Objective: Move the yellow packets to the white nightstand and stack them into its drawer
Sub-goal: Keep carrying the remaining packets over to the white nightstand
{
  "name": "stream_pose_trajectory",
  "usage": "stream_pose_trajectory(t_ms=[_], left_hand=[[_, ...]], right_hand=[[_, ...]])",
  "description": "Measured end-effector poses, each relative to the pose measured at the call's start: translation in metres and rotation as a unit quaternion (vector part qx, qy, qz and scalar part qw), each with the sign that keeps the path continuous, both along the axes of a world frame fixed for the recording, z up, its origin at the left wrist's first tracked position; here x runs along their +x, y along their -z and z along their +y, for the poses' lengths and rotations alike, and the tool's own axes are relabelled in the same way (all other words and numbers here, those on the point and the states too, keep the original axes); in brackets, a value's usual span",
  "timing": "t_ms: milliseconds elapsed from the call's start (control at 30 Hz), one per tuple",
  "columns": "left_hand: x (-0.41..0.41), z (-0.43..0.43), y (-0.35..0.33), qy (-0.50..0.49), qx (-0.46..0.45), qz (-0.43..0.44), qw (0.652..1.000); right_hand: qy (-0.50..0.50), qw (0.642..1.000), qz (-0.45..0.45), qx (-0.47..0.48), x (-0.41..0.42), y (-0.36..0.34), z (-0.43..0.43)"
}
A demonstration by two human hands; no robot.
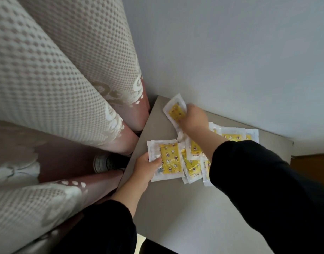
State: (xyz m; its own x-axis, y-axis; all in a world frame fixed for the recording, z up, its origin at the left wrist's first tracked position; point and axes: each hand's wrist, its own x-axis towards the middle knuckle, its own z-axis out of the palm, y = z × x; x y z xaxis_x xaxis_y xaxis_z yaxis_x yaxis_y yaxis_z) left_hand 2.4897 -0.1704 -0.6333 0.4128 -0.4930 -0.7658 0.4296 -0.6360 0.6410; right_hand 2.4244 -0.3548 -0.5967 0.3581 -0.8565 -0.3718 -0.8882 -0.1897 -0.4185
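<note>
The yellow packets [193,166] are flat clear-and-white pouches, each with a bright yellow panel printed with small flowers and stars. They lie in a loose, overlapping heap on a grey tabletop [176,208], close to the white wall [230,52]. The left hand [147,168] reaches in from below in a black sleeve and grips the nearest packet [169,160] at its left edge, thumb on top. It may be a small stack; I cannot tell. The right hand [194,120] stretches across the heap, knuckles up, with its fingers curled round a tilted packet [176,111] at the tabletop's far corner. A dotted curtain [47,70] hangs at left.
</note>
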Motion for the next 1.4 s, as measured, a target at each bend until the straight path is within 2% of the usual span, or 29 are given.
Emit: stream_pose_trajectory(t_ms=[100,200,333,367,433,533,600,700,767,1000,1200,1267,1400], left_hand=[[0.001,0.01,-0.002,-0.001,-0.009,0.115,0.993],[0.002,0.016,-0.005,-0.01,-0.034,0.183,0.983],[0.0,0.014,-0.008,-0.015,-0.045,0.2,0.979],[-0.001,0.013,-0.008,-0.022,-0.047,0.203,0.978],[-0.001,0.01,-0.009,-0.031,-0.05,0.201,0.978],[-0.002,0.008,-0.009,-0.013,-0.039,0.176,0.983],[-0.003,0.007,-0.01,0.002,-0.024,0.145,0.989],[-0.005,0.006,-0.01,-0.008,-0.026,0.114,0.993],[-0.006,0.006,-0.01,-0.027,-0.031,0.11,0.993],[-0.01,0.01,-0.018,-0.054,-0.068,0.152,0.985],[-0.012,0.009,-0.024,-0.046,-0.078,0.182,0.979],[-0.014,0.008,-0.027,-0.041,-0.078,0.181,0.98],[-0.023,0.008,-0.033,-0.01,-0.067,0.168,0.983]], right_hand=[[0.064,0.988,-0.106,0.097,-0.012,-0.032,-0.013],[0.187,0.942,-0.203,0.192,-0.044,-0.055,-0.023],[0.299,0.891,-0.169,0.298,-0.089,-0.043,-0.007],[0.311,0.887,-0.147,0.307,-0.093,-0.034,-0.001],[0.3,0.909,-0.096,0.274,-0.094,-0.018,0.011],[0.196,0.968,0.042,0.151,-0.082,-0.002,0.03],[0.189,0.974,0.054,0.117,-0.076,0.004,0.035],[0.282,0.947,-0.024,0.152,-0.071,0.003,0.033],[0.305,0.935,-0.048,0.173,-0.069,-0.001,0.031],[0.292,0.928,-0.043,0.225,-0.072,-0.013,0.029],[0.276,0.927,-0.119,0.226,-0.089,-0.02,0.032],[0.287,0.907,-0.172,0.255,-0.102,-0.025,0.03],[0.354,0.832,-0.285,0.318,-0.143,-0.031,0.031]])
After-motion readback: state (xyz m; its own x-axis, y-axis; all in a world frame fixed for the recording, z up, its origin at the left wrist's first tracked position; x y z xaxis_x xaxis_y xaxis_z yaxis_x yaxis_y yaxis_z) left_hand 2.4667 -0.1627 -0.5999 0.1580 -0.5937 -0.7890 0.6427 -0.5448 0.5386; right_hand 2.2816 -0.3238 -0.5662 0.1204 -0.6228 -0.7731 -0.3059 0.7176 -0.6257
